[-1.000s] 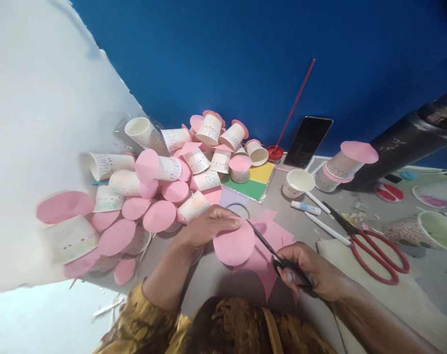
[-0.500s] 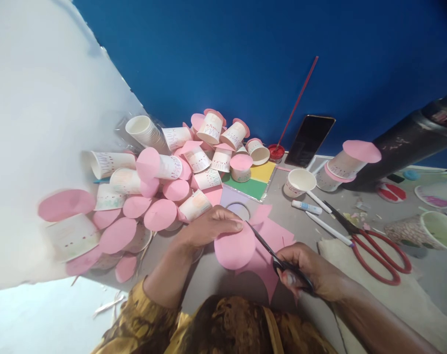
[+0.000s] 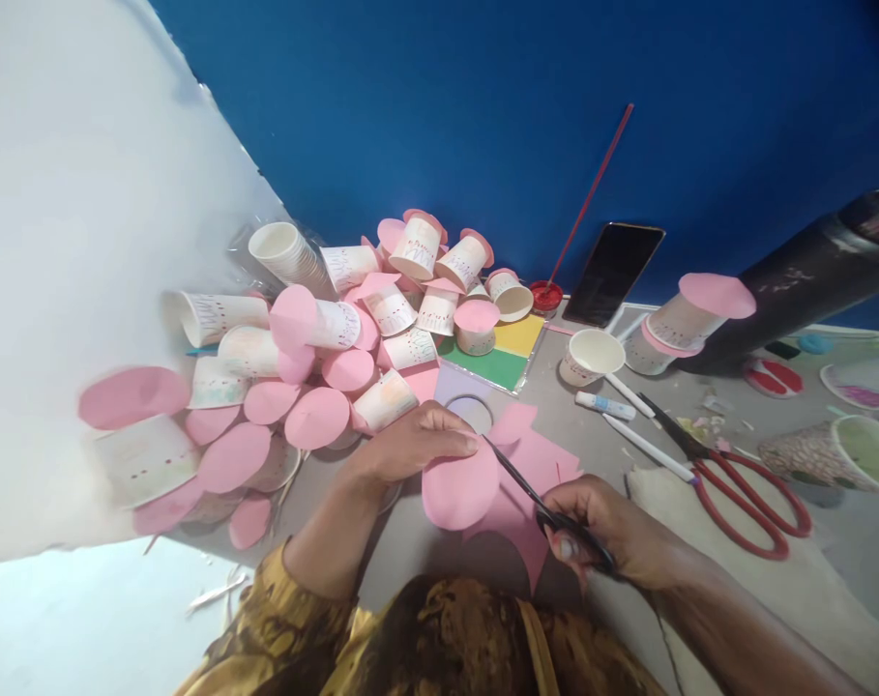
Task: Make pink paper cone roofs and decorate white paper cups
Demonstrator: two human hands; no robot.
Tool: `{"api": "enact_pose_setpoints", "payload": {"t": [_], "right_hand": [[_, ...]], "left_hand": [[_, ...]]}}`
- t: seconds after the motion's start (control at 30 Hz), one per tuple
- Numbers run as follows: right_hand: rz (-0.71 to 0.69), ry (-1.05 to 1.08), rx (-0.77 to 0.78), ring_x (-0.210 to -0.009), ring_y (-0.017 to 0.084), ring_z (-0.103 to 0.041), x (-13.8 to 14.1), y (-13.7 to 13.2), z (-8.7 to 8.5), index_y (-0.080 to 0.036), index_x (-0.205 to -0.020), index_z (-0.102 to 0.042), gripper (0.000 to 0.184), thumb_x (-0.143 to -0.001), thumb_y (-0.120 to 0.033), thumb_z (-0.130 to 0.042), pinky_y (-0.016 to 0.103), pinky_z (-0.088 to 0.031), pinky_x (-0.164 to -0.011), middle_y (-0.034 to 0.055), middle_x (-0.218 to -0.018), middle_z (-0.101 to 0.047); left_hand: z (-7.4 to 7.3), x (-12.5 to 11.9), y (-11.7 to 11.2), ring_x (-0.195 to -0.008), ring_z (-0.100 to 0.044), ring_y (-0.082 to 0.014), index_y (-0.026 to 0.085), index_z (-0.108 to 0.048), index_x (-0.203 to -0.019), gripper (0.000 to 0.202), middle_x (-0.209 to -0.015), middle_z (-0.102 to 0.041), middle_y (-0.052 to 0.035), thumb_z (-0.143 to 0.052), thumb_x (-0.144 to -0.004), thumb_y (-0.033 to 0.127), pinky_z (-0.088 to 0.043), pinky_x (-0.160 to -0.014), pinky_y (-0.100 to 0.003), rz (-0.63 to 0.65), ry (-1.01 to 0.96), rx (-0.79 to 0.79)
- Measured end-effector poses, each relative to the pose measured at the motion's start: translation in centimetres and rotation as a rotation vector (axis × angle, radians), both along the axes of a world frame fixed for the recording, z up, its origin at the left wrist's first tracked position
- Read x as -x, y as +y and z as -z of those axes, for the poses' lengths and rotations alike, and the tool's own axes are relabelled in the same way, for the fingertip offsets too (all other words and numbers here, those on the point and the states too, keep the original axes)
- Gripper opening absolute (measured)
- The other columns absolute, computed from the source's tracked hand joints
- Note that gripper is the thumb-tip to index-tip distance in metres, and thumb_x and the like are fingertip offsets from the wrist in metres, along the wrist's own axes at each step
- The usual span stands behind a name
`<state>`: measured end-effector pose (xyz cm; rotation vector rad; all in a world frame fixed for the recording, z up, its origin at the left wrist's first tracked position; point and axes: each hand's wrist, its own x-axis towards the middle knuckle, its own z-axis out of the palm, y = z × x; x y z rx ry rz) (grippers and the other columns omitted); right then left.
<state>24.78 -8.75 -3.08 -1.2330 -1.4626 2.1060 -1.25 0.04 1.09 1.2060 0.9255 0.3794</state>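
Observation:
My left hand (image 3: pixel 419 443) pinches the upper edge of a round pink paper disc (image 3: pixel 459 490), thumb on top. In my right hand (image 3: pixel 602 530) is a pair of black-handled scissors (image 3: pixel 515 476), the blades pointing up and left to the disc's right edge near my left thumb. The blades look closed or nearly so. Beneath the disc and scissors lies a larger pink paper sheet (image 3: pixel 533 447) with curved cutouts along its edges. A round ring-like object (image 3: pixel 469 401) sits just beyond my left hand.
Decorated paper cups with pink discs (image 3: pixel 315 419) crowd the left. Behind stand a cup stack (image 3: pixel 283 253), red paint pot (image 3: pixel 545 296) and phone (image 3: pixel 613 274). At right are a white cup (image 3: pixel 591 358), markers (image 3: pixel 646 447), red-handled scissors (image 3: pixel 754 503), cloth (image 3: pixel 765 599) and a black cylinder (image 3: pixel 794 261).
The view has shifted very slightly. Both hands keep their grips, and the disc's right edge by the blades appears slightly changed in outline.

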Motion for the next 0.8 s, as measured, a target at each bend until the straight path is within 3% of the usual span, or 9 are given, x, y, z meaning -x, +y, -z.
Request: {"api": "enact_pose_setpoints", "payload": {"t": [0.2, 0.43, 0.53, 0.67, 0.8], "right_hand": [[-0.019, 0.015, -0.032, -0.046, 0.008, -0.041, 0.0, 0.1, -0.1, -0.02, -0.063, -0.05, 0.066, -0.067, -0.081, -0.073, 0.021, -0.028, -0.044, -0.0047, -0.051, -0.048], [-0.053, -0.021, -0.059, -0.046, 0.008, -0.039, 0.1, 0.3, -0.7, -0.021, -0.059, -0.045, 0.059, -0.071, -0.069, -0.078, 0.021, -0.028, -0.045, -0.0066, -0.049, -0.044], [-0.038, -0.029, -0.024, -0.045, 0.009, -0.041, 0.3, 0.2, -0.8, -0.021, -0.059, -0.048, 0.058, -0.07, -0.068, -0.079, 0.022, -0.029, -0.045, -0.006, -0.049, -0.046], [0.095, 0.017, 0.023, -0.048, 0.01, -0.044, 0.5, 0.1, -0.5, -0.019, -0.065, -0.054, 0.062, -0.065, -0.077, -0.077, 0.023, -0.032, -0.047, -0.0037, -0.051, -0.052], [0.271, 0.073, -0.083, -0.057, 0.012, -0.049, 0.6, 0.2, -0.4, -0.018, -0.076, -0.061, 0.063, -0.064, -0.076, -0.079, 0.024, -0.039, -0.054, 0.0004, -0.065, -0.061]], "left_hand": [[0.0, 0.2, 0.3, -0.056, -0.037, -0.0131, 0.016, -0.069, -0.059, 0.032, -0.055, -0.05, -0.0006, -0.073, -0.077, 0.042, -0.024, -0.052, -0.029, 0.064, -0.001, -0.035], [-0.4, 0.3, 0.5, -0.055, -0.024, -0.0112, 0.02, -0.041, -0.048, 0.05, -0.053, -0.031, 0.0027, -0.067, -0.084, 0.043, -0.017, -0.054, -0.032, 0.157, 0.001, -0.078], [-0.4, 0.3, 0.5, -0.054, -0.024, -0.0109, 0.02, -0.039, -0.047, 0.053, -0.052, -0.03, 0.0032, -0.067, -0.085, 0.043, -0.017, -0.054, -0.032, 0.187, -0.007, -0.095], [-0.1, -0.1, 0.1, -0.053, -0.031, -0.0098, 0.017, -0.054, -0.05, 0.045, -0.052, -0.041, 0.0027, -0.074, -0.081, 0.043, -0.022, -0.054, -0.029, 0.04, -0.063, -0.011], [0.9, -1.1, -0.6, -0.056, -0.048, -0.0115, 0.012, -0.073, -0.067, 0.033, -0.06, -0.061, -0.0023, -0.081, -0.075, 0.043, -0.034, -0.055, -0.026, -0.199, -0.128, 0.091]]}}
